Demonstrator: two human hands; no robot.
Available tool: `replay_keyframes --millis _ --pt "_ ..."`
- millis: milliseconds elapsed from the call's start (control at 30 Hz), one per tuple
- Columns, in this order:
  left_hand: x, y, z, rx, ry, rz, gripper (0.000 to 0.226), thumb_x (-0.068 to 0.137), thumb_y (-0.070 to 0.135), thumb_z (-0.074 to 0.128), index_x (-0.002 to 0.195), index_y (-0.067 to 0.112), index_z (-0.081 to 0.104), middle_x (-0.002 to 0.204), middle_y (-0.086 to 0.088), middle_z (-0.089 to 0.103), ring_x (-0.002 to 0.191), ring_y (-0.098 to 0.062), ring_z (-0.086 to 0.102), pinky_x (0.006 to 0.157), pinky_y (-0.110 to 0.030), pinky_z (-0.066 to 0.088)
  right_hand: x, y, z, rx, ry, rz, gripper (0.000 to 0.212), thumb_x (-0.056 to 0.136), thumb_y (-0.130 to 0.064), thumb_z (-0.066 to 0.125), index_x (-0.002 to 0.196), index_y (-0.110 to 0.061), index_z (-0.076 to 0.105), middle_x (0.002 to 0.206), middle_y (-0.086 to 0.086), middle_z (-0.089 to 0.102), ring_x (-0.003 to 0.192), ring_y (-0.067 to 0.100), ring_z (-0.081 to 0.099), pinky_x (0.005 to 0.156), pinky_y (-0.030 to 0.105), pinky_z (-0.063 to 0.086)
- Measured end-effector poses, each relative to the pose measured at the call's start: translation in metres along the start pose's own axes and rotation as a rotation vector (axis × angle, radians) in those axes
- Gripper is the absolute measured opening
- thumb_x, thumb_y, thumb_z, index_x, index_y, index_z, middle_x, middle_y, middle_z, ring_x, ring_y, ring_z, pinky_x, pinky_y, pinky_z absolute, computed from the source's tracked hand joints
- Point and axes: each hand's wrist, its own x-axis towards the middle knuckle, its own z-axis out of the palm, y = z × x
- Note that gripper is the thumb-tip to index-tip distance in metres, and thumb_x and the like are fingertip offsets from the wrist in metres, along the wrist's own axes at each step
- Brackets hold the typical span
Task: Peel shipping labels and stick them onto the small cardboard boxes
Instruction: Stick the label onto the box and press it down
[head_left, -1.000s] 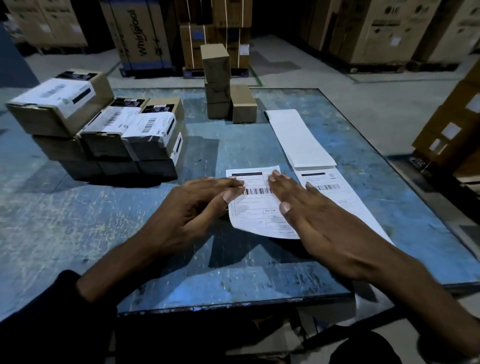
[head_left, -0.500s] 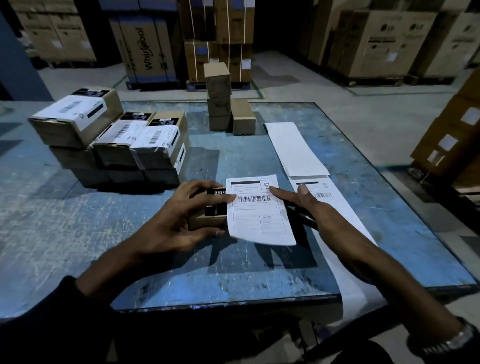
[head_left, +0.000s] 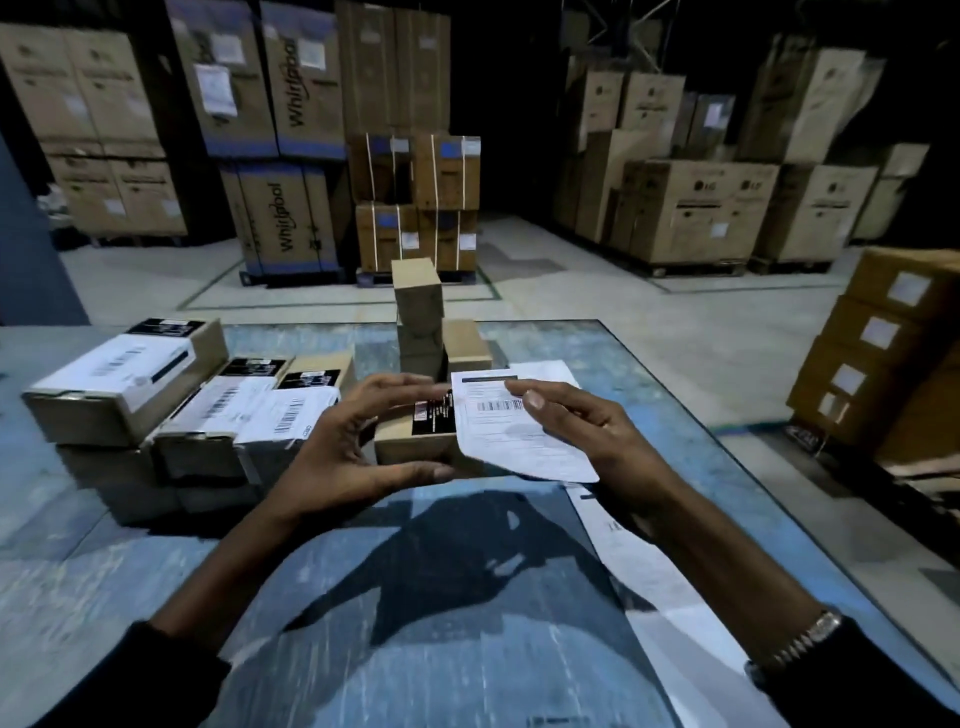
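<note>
Stacked warehouse cartons (head_left: 696, 208) ring a scuffed blue worktop (head_left: 156, 561). Above it, the left hand (head_left: 337, 447) grips a small cardboard box (head_left: 415, 447); the right hand (head_left: 582, 426) pinches a shipping label (head_left: 519, 441) lying on the box's top.

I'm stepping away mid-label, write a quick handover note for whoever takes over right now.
Left hand grips a small cardboard box, lifted above the blue table. Right hand pinches a shipping label lying over the box's right part.
Done: labelled boxes stacked left.
Left: press this label down, then label the plain boxes at the back from the label strip.
</note>
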Motion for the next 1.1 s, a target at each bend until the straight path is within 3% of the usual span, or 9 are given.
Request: replay_keyframes --millis 167,300,433,533,600,733,900,1033,1100 --pt "-0.012 -0.019 0.015 -0.091 0.114 -0.161 0.065 0.080 0.041 0.091 0.140 0.034 0.067 0.147 0.005 0.061 0.141 -0.021 0.056 0.109 -0.052 0.054 0.016 0.015 -0.003 0.173 -0.060 0.162 0.033 0.102 -0.018 0.065 0.133 -0.013 0.074 0.124 0.007 0.078 0.094 0.012 0.077 0.067 0.021 0.060" --pt "-0.012 -0.019 0.016 -0.238 0.069 -0.246 0.054 0.081 0.020 0.091 0.131 0.027 0.070 0.138 0.005 0.070 0.129 -0.022 0.067 0.104 -0.050 0.059 0.018 0.020 -0.009 0.196 -0.089 0.231 0.034 0.105 -0.028 0.060 0.133 -0.016 0.075 0.127 0.003 0.078 0.095 0.012 0.074 0.063 0.023 0.061" --pt "-0.014 -0.017 0.023 -0.346 0.056 -0.264 0.050 0.081 0.008 0.083 0.128 0.013 0.068 0.135 0.001 0.072 0.126 -0.025 0.069 0.099 -0.041 0.061 0.016 0.024 -0.011 0.257 -0.083 0.246 0.033 0.100 -0.023 0.064 0.128 -0.010 0.076 0.111 0.007 0.080 0.074 0.012 0.076 0.053 0.022 0.059" --pt "-0.014 -0.017 0.024 -0.390 0.050 -0.276 0.047 0.083 0.004 0.079 0.128 0.007 0.065 0.134 -0.003 0.073 0.121 -0.026 0.073 0.096 -0.036 0.062 0.018 0.032 -0.011 0.254 -0.085 0.232 0.041 0.087 -0.015 0.074 0.128 -0.009 0.076 0.123 0.014 0.078 0.103 0.023 0.078 0.083 0.032 0.066" --pt "-0.014 -0.017 0.023 -0.412 0.043 -0.282 0.047 0.084 0.004 0.078 0.128 0.008 0.064 0.134 -0.005 0.073 0.119 -0.027 0.074 0.094 -0.036 0.063 0.019 0.036 -0.012 0.289 -0.083 0.250 0.044 0.083 -0.014 0.077 0.126 -0.009 0.077 0.127 0.015 0.076 0.119 0.030 0.074 0.101 0.040 0.060" --pt "-0.015 -0.016 0.021 -0.402 0.058 -0.300 0.047 0.086 0.006 0.078 0.130 0.007 0.063 0.137 -0.005 0.071 0.120 -0.029 0.073 0.093 -0.034 0.062 0.018 0.034 -0.010 0.260 -0.084 0.238 0.038 0.077 -0.017 0.082 0.116 -0.015 0.083 0.124 0.013 0.078 0.116 0.028 0.075 0.112 0.050 0.051" --pt "-0.014 -0.008 0.020 -0.407 0.076 -0.332 0.045 0.084 0.007 0.079 0.127 0.010 0.064 0.133 -0.003 0.074 0.114 -0.027 0.075 0.090 -0.036 0.064 0.016 0.035 -0.005 0.244 -0.019 0.184 0.043 0.067 -0.022 0.087 0.110 -0.021 0.085 0.121 0.011 0.079 0.110 0.026 0.077 0.112 0.058 0.048" --pt "-0.011 0.002 0.018 -0.493 0.108 -0.412 0.041 0.082 0.007 0.076 0.121 0.017 0.066 0.104 0.000 0.081 0.087 -0.013 0.076 0.058 -0.019 0.058 0.014 0.035 -0.001 0.183 0.027 0.146 0.053 0.064 -0.025 0.091 0.116 -0.024 0.083 0.117 0.011 0.080 0.107 0.026 0.077 0.104 0.073 0.045" --pt "-0.011 0.005 0.017 -0.508 0.101 -0.439 0.041 0.084 0.006 0.075 0.123 0.016 0.066 0.102 0.000 0.079 0.084 -0.013 0.075 0.055 -0.016 0.054 0.013 0.036 -0.001 0.179 0.028 0.148 0.054 0.065 -0.023 0.091 0.118 -0.023 0.082 0.116 0.012 0.080 0.108 0.029 0.077 0.106 0.075 0.043"
